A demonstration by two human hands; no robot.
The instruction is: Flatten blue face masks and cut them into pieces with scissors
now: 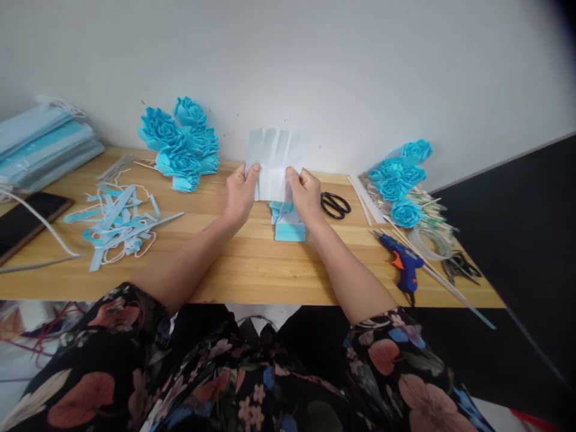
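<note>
Both hands hold up a pale blue-white pleated mask sheet (272, 161) above the wooden table (252, 270). My left hand (240, 193) pinches its lower left edge, fingers closed on it. My right hand (306, 195) pinches its lower right edge the same way. Just below the hands, a small stack of folded blue mask pieces (288, 223) lies on the table.
Blue fabric roses lie at back left (182, 144) and at right (400, 177) with wooden sticks. Black scissors (335, 204), a blue glue gun (402, 261), cut blue strips (117, 222), a mask stack (42, 144) and a dark phone (24, 222) are on the table.
</note>
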